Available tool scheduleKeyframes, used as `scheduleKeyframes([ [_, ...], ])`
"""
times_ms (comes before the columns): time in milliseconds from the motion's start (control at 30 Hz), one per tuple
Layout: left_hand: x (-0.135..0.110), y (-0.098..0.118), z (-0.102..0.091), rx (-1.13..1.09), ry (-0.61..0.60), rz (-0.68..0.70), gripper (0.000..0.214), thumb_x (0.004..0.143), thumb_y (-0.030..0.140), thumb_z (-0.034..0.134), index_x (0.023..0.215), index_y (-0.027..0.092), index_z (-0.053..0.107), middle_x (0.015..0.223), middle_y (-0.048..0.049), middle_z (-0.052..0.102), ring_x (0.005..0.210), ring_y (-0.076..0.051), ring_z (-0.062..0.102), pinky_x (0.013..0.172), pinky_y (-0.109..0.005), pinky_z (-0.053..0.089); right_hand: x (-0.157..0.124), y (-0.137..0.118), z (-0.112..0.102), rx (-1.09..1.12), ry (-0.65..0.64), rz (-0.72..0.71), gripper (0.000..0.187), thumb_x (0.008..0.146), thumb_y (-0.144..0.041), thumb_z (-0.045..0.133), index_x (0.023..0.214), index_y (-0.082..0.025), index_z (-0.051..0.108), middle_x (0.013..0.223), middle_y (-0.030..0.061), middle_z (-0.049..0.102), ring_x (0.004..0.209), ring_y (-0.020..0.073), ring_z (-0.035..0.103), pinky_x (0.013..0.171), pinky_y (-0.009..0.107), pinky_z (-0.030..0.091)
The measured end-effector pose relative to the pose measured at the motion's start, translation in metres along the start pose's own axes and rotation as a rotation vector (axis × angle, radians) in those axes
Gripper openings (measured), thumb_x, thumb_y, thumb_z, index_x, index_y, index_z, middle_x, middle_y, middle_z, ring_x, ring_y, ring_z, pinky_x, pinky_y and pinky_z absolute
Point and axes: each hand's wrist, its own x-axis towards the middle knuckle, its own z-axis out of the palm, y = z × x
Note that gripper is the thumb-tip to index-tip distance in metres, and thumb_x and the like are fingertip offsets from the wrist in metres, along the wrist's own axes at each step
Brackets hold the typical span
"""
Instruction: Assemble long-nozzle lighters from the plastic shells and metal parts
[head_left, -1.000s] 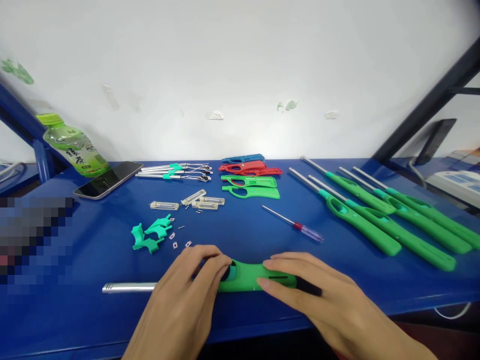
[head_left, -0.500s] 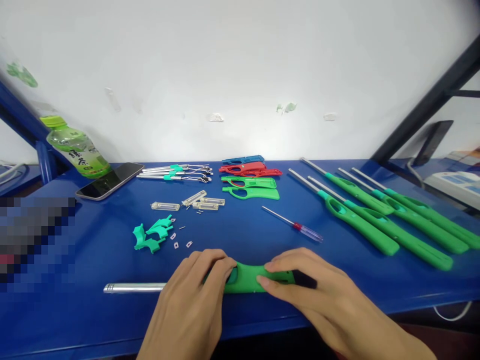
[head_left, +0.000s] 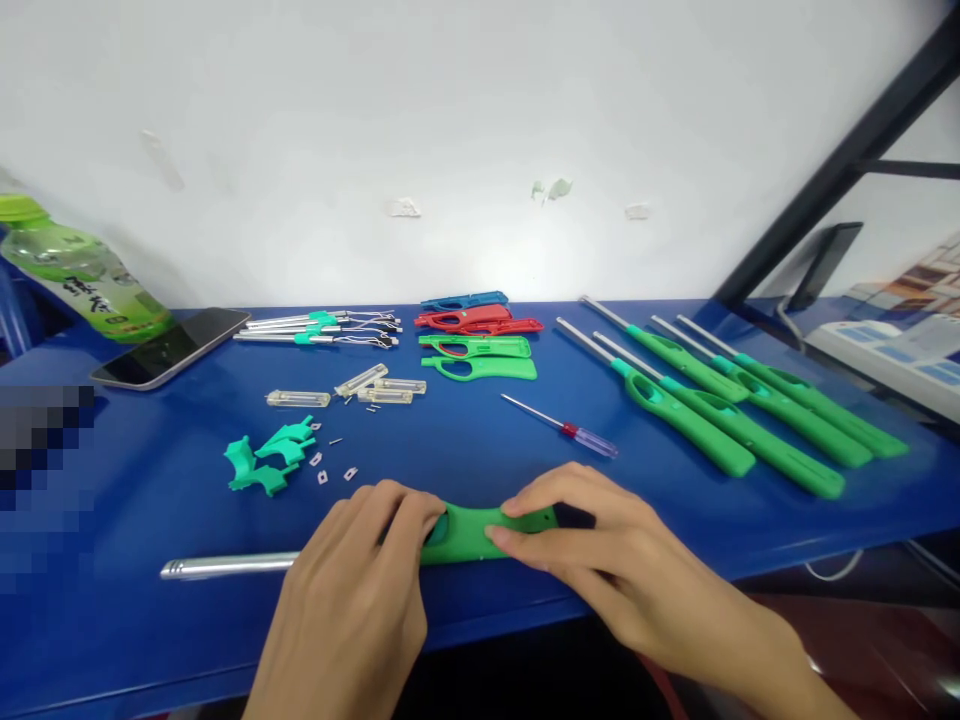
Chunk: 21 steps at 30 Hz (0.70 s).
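The single head-worn view looks forward and down from beyond the near edge of the counter point(head_left: 450, 450), close over both hands point(head_left: 352, 590) at the bottom, and reaches across to the white wall point(head_left: 480, 100) behind.

held lighter point(head_left: 471, 533): green | tube point(head_left: 232, 566): silver | table point(head_left: 450, 440): blue | wall point(head_left: 465, 110): white

Teal pieces point(head_left: 285, 438) and a screwdriver point(head_left: 571, 431) flank a seemingly passable gap.
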Motion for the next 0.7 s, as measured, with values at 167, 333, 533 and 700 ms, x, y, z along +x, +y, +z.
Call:
scheduleKeyframes([
  [167,-0.013,-0.006,-0.002,0.072,-0.042,0.069,0.032,0.101,0.003,0.045,0.122,0.019,0.063,0.111,-0.008,0.073,0.1,-0.026,0.068,0.086,-0.041,0.052,0.001,-0.005,0.001,-0.037,0.04,-0.039,0.042,0.108,-0.011,0.053,0.135,-0.035,0.075,0.13,0.0053,0.075,0.119,0.0207,0.07,0.102,0.037,0.059],
  [333,-0.023,-0.013,0.001,0.079,0.018,0.084,0.033,0.103,0.006,0.049,0.131,0.015,0.063,0.12,-0.0107,0.074,0.107,-0.027,0.068,0.098,-0.043,0.05,-0.004,0.006,-0.01,-0.153,0.281,0.061,0.031,0.111,-0.025,0.055,0.137,-0.035,0.071,0.135,0.0055,0.071,0.123,0.0229,0.069,0.107,0.04,0.056],
  [533,-0.021,-0.006,0.0,0.0,0.128,-0.007,0.032,0.106,0.009,0.055,0.135,0.02,0.063,0.123,-0.0077,0.072,0.11,-0.024,0.066,0.1,-0.04,0.051,-0.014,0.045,-0.017,-0.467,0.4,0.34,0.036,0.109,-0.042,0.06,0.139,-0.025,0.07,0.128,0.0119,0.072,0.117,0.0341,0.069,0.101,0.052,0.057],
  [700,-0.004,0.011,-0.013,-0.071,0.216,-0.12,0.023,0.109,0.016,0.058,0.126,0.028,0.065,0.11,0.0005,0.077,0.096,-0.017,0.072,0.09,-0.03,0.058,-0.015,0.05,-0.015,-0.42,0.432,0.355,0.024,0.11,-0.038,0.058,0.117,-0.025,0.076,0.112,0.0077,0.08,0.102,0.0307,0.077,0.09,0.046,0.062],
])
